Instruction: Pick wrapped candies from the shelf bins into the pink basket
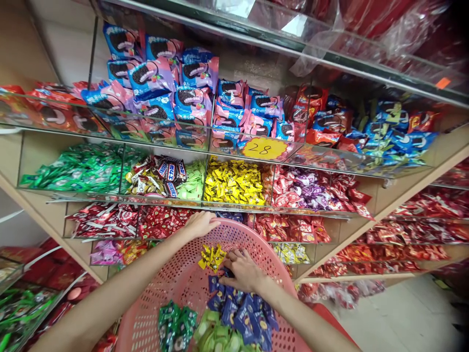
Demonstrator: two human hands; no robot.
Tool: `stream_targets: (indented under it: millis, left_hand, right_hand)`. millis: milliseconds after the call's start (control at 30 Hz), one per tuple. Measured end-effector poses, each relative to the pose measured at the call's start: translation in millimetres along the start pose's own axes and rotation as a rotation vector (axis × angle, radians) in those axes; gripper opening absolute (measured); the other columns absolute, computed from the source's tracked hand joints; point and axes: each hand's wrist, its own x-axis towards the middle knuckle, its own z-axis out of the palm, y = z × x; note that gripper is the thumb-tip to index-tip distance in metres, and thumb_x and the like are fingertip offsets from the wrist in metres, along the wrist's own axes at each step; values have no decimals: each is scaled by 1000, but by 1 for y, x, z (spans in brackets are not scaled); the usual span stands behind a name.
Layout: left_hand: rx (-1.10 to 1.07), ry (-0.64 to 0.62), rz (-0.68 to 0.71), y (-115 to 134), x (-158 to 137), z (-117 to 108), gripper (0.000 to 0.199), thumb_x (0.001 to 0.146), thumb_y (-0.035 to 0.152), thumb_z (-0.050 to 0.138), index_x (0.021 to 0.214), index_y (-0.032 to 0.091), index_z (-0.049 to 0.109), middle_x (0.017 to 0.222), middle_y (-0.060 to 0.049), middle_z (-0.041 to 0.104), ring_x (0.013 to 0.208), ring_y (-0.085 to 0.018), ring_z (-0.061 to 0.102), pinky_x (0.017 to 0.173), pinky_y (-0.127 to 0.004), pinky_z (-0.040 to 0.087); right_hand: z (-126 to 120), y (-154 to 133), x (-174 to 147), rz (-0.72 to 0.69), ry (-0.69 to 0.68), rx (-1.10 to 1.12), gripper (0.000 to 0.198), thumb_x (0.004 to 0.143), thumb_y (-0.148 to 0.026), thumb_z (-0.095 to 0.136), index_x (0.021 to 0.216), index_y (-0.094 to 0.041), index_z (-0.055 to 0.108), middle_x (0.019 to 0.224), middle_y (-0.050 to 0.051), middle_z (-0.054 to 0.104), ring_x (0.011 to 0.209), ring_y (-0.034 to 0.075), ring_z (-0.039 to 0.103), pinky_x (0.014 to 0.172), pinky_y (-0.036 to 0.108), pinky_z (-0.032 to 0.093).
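Note:
A pink perforated plastic basket is in front of me below the shelves. On its far rim rests my left hand, closed around the edge. Inside the basket, my right hand has its fingers curled over dark blue candy packets, with a dark blue piece showing between thumb and fingers. Yellow-wrapped candies lie just left of those fingertips, against the far wall. Green-wrapped candies sit at the lower left, and light green packets at the bottom middle.
Glass-fronted shelves hold green sweets, Snickers bars, yellow candies and purple ones. Above are blue-and-pink cookie packs and a yellow "28" price tag. Tiled floor shows at the lower right.

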Motion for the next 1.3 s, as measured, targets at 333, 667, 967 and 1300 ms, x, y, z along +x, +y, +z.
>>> stream_targets:
  millis: [333, 667, 967, 1300]
  left_hand:
    - [11, 7, 1, 1, 0, 0, 44, 79, 57, 34, 90, 26, 62, 88, -6, 66, 85, -23, 61, 66, -27, 42]
    - [14, 9, -8, 1, -3, -3, 39, 80, 54, 35, 87, 26, 61, 88, -5, 66, 85, -22, 61, 67, -26, 42]
    - [24, 27, 8, -4, 1, 3, 42, 80, 55, 33, 85, 25, 62, 88, -6, 66, 84, -22, 61, 66, -27, 42]
    - [25, 11, 12, -2, 1, 1, 41, 80, 55, 33, 87, 25, 61, 88, -6, 66, 86, -24, 61, 67, -28, 42]
  right_hand:
    - [-51, -11, -5, -24, 94, 27, 51, 81, -59, 35, 95, -19, 62, 98, 9, 59, 95, 23, 51, 83, 33, 36]
    - [-167, 23, 61, 306, 797, 172, 26, 85, -35, 42, 83, -18, 61, 81, 4, 62, 78, 15, 55, 70, 25, 38]
    - [-173, 16, 103, 558, 710, 52, 34, 77, -50, 47, 88, -18, 54, 89, 9, 59, 86, 22, 53, 66, 30, 38]
    - [-174, 20, 96, 551, 786, 144, 24, 75, -35, 51, 92, -19, 58, 90, 7, 61, 86, 22, 54, 70, 30, 39]
